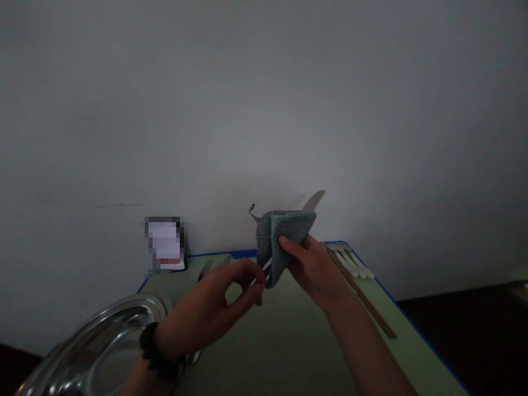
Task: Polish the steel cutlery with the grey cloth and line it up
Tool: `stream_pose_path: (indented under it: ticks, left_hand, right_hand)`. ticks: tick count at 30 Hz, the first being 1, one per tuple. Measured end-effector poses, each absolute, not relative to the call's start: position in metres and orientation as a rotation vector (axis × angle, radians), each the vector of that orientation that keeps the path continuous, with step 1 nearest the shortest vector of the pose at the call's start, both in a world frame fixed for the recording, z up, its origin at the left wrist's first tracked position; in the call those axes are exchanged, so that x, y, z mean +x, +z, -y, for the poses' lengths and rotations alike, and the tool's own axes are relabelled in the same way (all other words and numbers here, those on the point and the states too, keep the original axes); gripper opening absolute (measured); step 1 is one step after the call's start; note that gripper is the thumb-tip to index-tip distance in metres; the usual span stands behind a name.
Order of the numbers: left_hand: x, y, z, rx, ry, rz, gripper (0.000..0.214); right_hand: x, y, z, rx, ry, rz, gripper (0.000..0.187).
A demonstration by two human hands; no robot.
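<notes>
My right hand [314,268] grips a folded grey-blue cloth [284,236] that is wrapped round a table knife. The knife's blade tip [314,200] sticks out above the cloth toward the wall. My left hand [214,308], with a dark bead bracelet on the wrist, pinches the knife's handle end [264,273] just below the cloth. Both hands are raised over a green table [280,341].
A shiny metal tray [99,346] lies at the near left. Chopsticks [363,297] and white-handled cutlery [350,261] lie along the table's right side. More cutlery [210,267] rests near the back. A blurred card [165,245] stands against the white wall.
</notes>
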State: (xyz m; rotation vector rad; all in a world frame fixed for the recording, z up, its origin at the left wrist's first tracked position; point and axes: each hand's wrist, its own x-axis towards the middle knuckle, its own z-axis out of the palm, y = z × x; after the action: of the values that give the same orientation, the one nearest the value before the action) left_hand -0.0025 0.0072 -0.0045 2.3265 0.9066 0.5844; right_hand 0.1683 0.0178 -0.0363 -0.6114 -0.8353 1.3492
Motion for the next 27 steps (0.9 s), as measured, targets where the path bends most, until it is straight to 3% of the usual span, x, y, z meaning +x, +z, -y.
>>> stream_pose_path:
  ticks: [11,17,27]
  left_hand:
    - [-0.02,0.002,-0.006,2.266,0.402,-0.968,0.022]
    - [-0.015,-0.009,-0.013,2.293,0.475,-1.047,0.01]
    - [-0.021,-0.007,-0.016,2.241,0.531,-0.946,0.018]
  right_hand:
    - [0.179,-0.039,-0.022,-0.964,1.31,0.78,0.035]
    - [0.184,-0.039,-0.024,-0.8,1.389,0.8,0.033]
    - [0.177,-0.041,-0.028,-0.689,1.317,0.688,0.031]
